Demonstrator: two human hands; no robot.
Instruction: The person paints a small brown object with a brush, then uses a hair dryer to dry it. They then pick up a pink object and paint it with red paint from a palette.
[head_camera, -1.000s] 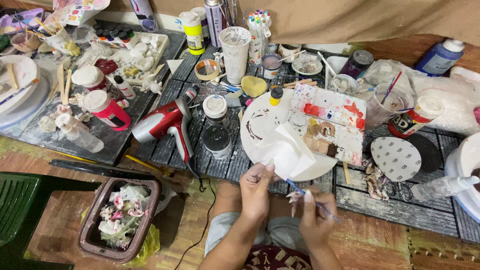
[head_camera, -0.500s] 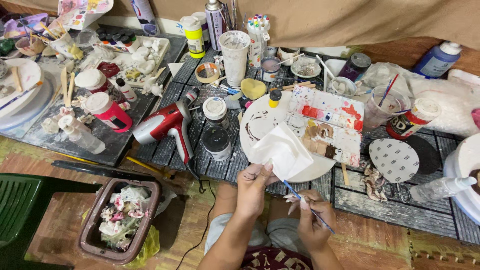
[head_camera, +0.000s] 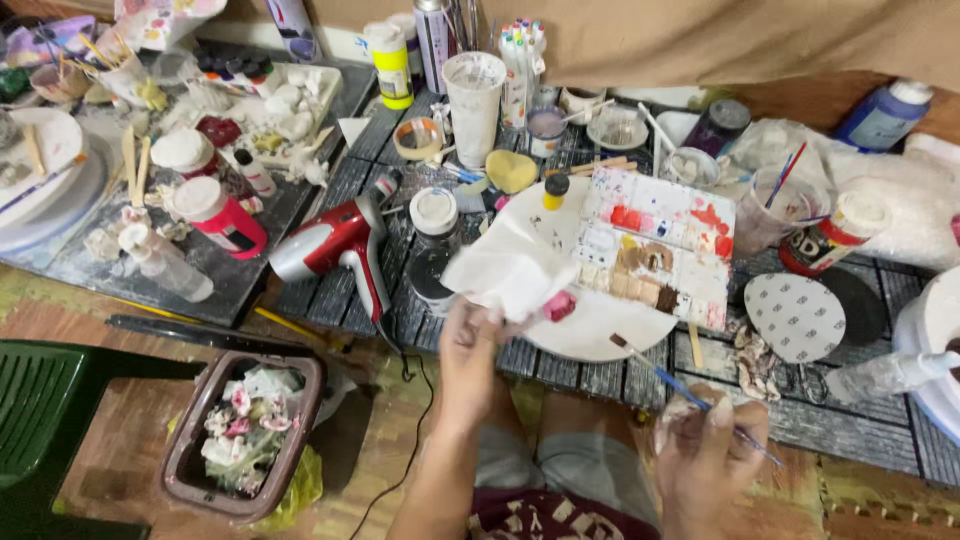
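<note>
My left hand (head_camera: 470, 350) grips a crumpled white tissue (head_camera: 505, 268) stained pink at one corner, lifted over the near edge of a round white plate (head_camera: 600, 325). My right hand (head_camera: 705, 450) holds a thin blue-handled paintbrush (head_camera: 680, 385) whose tip points up-left toward the plate. It also seems to hold a small pale object, too blurred to make out. On the plate rests a rectangular paint palette (head_camera: 660, 245) with red, brown and cream patches.
A red hair dryer (head_camera: 340, 245) lies left of the plate, its cord trailing to the floor. Jars, paint bottles, cups of brushes and small white figurines crowd the dark table (head_camera: 330, 290). A brown bin (head_camera: 245, 435) of used tissues and a green chair (head_camera: 40, 410) stand at lower left.
My left hand has lifted the tissue up and left over the plate's edge. My right hand has dropped toward the lower right with the brush. The view has shifted slightly.
</note>
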